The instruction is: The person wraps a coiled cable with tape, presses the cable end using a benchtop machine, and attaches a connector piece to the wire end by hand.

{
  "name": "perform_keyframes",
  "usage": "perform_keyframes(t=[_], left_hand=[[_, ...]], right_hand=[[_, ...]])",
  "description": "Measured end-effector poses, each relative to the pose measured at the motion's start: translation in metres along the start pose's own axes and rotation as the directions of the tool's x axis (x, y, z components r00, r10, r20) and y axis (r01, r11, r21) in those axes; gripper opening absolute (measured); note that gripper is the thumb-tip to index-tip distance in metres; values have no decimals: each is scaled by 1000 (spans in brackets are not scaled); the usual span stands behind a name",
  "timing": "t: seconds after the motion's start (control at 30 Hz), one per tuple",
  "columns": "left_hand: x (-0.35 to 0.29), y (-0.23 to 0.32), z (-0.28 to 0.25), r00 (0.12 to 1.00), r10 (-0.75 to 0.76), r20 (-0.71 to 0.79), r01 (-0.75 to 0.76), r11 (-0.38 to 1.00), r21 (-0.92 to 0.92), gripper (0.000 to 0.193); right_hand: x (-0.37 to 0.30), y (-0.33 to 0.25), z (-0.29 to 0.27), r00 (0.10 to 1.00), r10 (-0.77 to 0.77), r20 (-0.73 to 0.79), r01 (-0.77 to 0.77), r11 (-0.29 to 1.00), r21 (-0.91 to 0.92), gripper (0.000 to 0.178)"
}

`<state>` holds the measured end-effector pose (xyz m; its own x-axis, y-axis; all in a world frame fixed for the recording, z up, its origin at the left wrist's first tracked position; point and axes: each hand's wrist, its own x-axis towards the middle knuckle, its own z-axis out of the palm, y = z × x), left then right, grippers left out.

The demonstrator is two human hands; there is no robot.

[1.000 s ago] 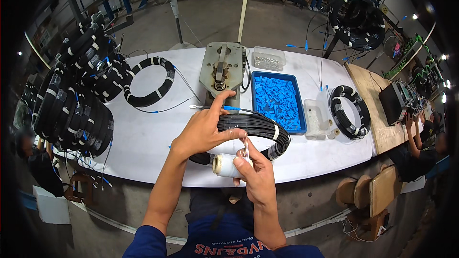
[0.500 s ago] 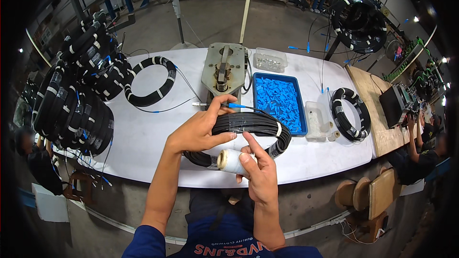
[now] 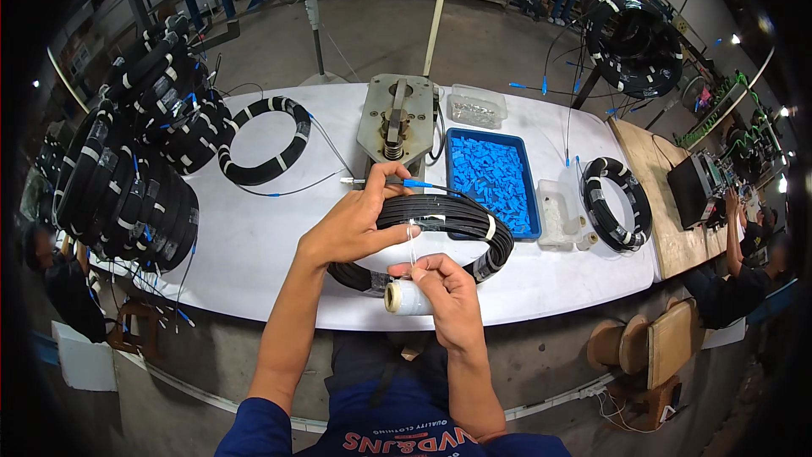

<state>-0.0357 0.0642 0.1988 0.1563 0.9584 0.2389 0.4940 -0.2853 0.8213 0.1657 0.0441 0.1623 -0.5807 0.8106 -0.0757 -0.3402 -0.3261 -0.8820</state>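
My left hand (image 3: 359,224) is closed on the near left part of a coil of black cable (image 3: 461,213), with the thumb on this side and the fingers over the top. A cable end with a blue connector (image 3: 414,184) lies at those fingers. My right hand (image 3: 448,292) holds a small roll of clear stretch film (image 3: 408,298) below the coil. A narrow twisted strand of film (image 3: 413,244) runs taut from the roll up to the coil near my left thumb. White bands circle the coil in places.
Behind the coil stands a metal press (image 3: 396,123). A blue tray (image 3: 534,195) of small blue parts and clear plastic boxes (image 3: 476,108) are to its right. More coils lie at left (image 3: 266,142) and right (image 3: 617,203). Stacked coils (image 3: 135,195) crowd the left end.
My right hand has drawn the film roll slightly down, away from the coil, and a strand of film now stretches between them. My left hand keeps its hold.
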Motion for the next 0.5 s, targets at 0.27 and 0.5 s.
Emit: perform_keyframes(t=[0.27,0.5], left_hand=[[4,-2,1,995,95,35,-95,995,9,71],[5,-1,1,987,131,88,-133,991,14,70]], right_hand=[[-1,2,-5,996,-59,67,73,970,-231,28],[5,18,-14,989,-145,26,144,915,-376,27]])
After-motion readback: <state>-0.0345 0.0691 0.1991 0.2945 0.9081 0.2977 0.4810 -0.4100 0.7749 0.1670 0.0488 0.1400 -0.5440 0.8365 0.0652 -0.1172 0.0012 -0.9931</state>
